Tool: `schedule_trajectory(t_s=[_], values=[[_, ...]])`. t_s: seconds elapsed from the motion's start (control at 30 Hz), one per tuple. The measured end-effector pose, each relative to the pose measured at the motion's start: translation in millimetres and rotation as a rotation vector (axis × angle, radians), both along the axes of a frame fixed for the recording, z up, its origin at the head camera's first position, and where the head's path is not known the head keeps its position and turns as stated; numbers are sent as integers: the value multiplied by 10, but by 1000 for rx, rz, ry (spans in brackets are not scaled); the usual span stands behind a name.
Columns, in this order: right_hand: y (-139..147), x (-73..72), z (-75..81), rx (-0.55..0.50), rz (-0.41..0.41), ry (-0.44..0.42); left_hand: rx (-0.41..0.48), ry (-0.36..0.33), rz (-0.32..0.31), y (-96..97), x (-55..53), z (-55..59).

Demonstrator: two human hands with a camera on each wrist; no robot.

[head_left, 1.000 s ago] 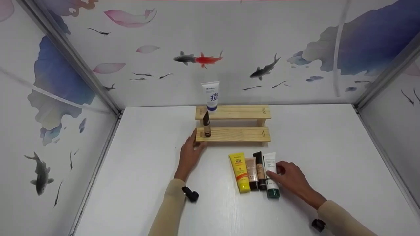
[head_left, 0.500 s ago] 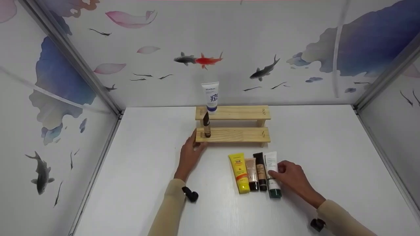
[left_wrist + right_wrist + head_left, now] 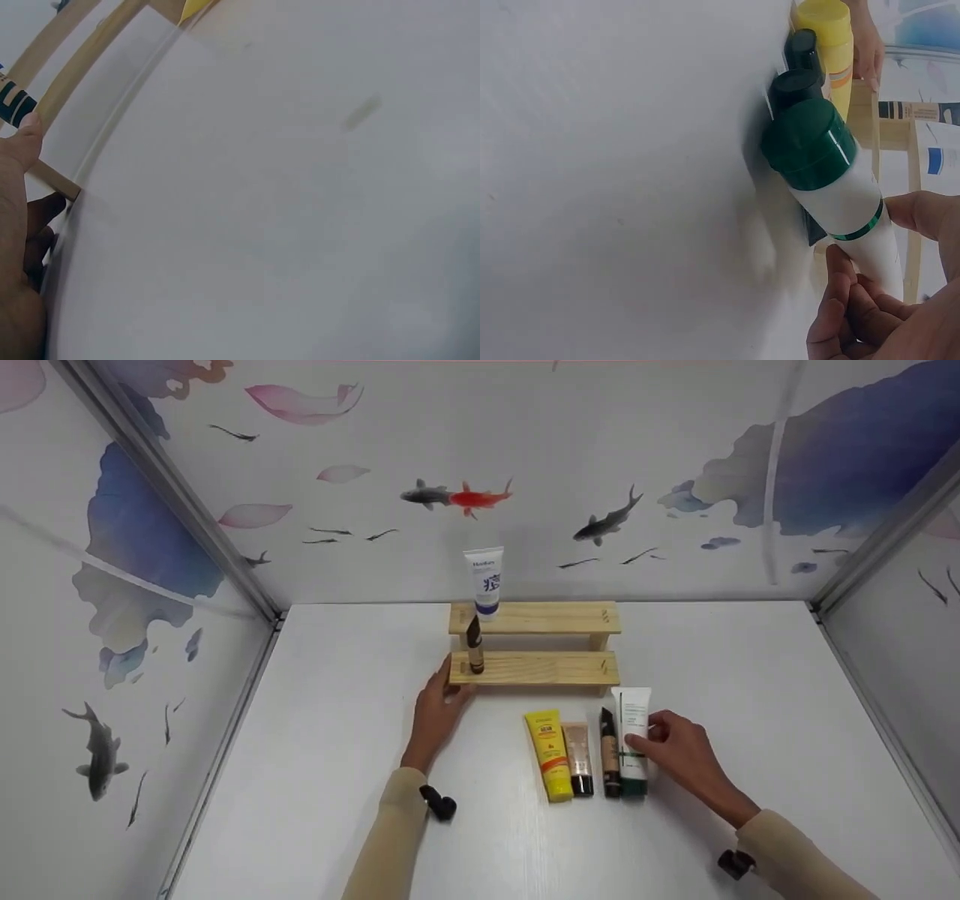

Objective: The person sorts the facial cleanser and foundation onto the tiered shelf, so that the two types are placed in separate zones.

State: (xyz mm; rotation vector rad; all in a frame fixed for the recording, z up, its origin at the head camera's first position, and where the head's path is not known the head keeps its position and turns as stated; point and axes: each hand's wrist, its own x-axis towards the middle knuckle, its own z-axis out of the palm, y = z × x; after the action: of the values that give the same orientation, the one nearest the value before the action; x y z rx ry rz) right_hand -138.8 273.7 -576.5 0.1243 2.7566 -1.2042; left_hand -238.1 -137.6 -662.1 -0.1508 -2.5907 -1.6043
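My right hand (image 3: pixel 684 750) pinches a white tube with a dark green cap (image 3: pixel 636 709) between thumb and fingers. In the right wrist view the green cap (image 3: pixel 810 146) appears raised off the table and tilted. Just left of it lies a beige tube with black ends (image 3: pixel 610 757); then come a pinkish-beige tube (image 3: pixel 577 746) and a yellow tube (image 3: pixel 550 746). My left hand (image 3: pixel 437 716) grips the left end of a two-step wooden rack (image 3: pixel 551 667), its thumb over the lower board in the left wrist view. A slim dark-and-beige tube (image 3: pixel 475 652) stands on that board.
On the rack's upper board stands a white tube with a blue cap (image 3: pixel 487 577). White table surface (image 3: pixel 360 660) lies around the rack. Walls printed with fish and petals (image 3: pixel 525 435) enclose the table at back and sides.
The white green-capped tube has moved away from me and slightly right in my right hand. Beside it, the black-ended beige tube has shifted right, leaving a gap. My left hand keeps its hold.
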Motion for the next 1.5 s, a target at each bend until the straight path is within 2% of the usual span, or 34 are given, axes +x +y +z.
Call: schedule_trajectory(t_s=[0.47, 0.8, 1.03, 1.33, 1.5], values=[[63, -100, 167, -38, 3, 72, 9, 8, -14, 20, -44, 26], [70, -259, 337, -29, 26, 207, 26, 6, -8, -13, -45, 6], [52, -380, 460, -30, 30, 255, 29, 4, -11, -9, -44, 9], [-2, -487, 520, -94, 75, 362, 9, -3, 2, 9, -5, 26], [-32, -547, 568, -136, 61, 380, 15, -7, 0, 6, -1, 19]])
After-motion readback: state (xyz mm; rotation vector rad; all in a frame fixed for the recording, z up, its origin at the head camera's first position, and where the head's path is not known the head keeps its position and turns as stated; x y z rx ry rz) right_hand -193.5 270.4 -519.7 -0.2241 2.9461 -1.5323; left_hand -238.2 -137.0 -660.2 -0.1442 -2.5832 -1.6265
